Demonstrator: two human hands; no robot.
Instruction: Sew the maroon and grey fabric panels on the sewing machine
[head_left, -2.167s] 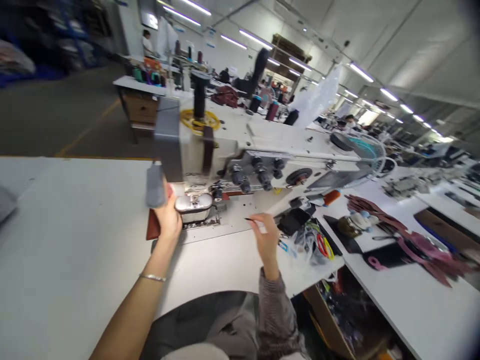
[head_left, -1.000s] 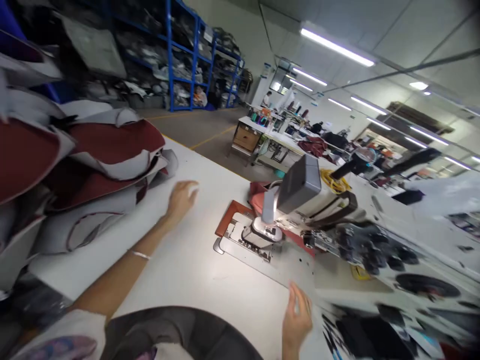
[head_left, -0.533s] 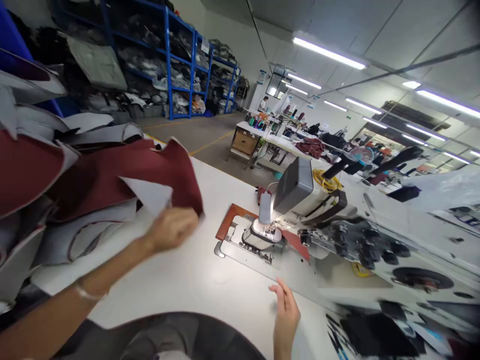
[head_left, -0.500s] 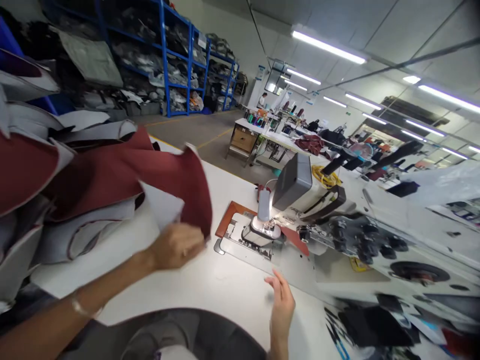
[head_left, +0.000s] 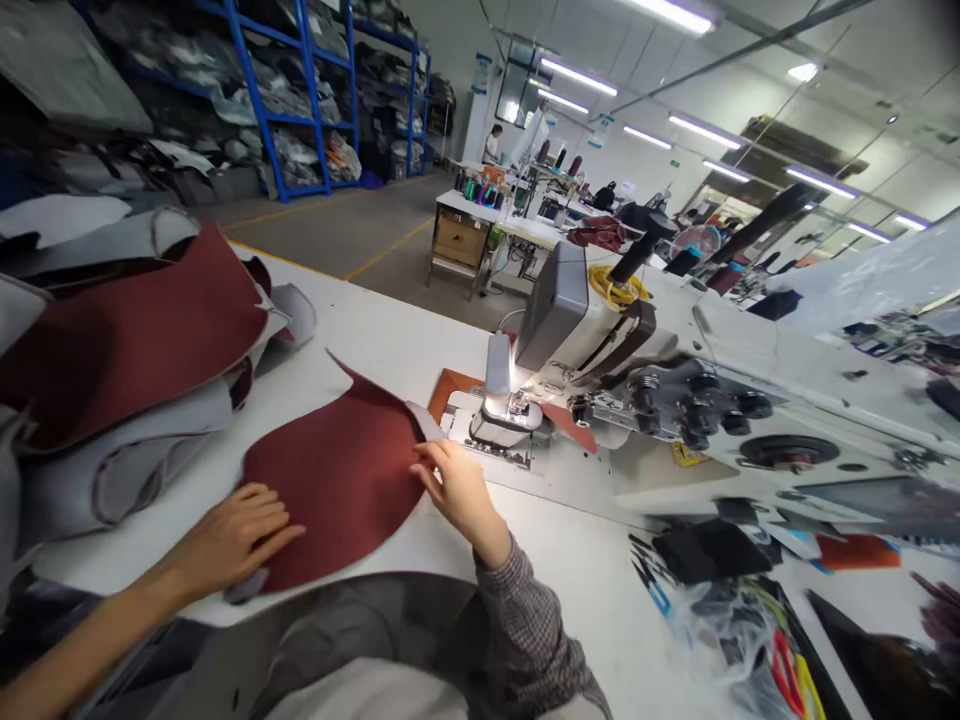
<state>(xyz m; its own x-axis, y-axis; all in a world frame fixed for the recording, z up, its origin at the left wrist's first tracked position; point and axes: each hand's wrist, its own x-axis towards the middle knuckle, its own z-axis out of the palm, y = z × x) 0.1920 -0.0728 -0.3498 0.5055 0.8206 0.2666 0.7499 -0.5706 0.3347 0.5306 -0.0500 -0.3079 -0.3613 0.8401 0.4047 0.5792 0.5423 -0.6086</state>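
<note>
A dark red cut piece (head_left: 337,475) with a pale backing lies flat on the white table (head_left: 375,340) in front of me. My left hand (head_left: 232,530) rests on its near left edge, fingers stretched flat. My right hand (head_left: 457,490) pinches the piece's right edge, close to the needle area of the white sewing machine (head_left: 600,350). A brown-red piece (head_left: 450,385) sits under the machine's foot.
A tall pile of red and grey cut pieces (head_left: 112,340) fills the table's left side. Tools, black items and a plastic bag (head_left: 727,610) lie at the right. Blue shelving (head_left: 300,90) and other workstations (head_left: 495,215), with a distant person, stand beyond.
My left hand pulled a red piece off the pile and laid it flat on the table. My right hand moved left onto the piece's right edge.
</note>
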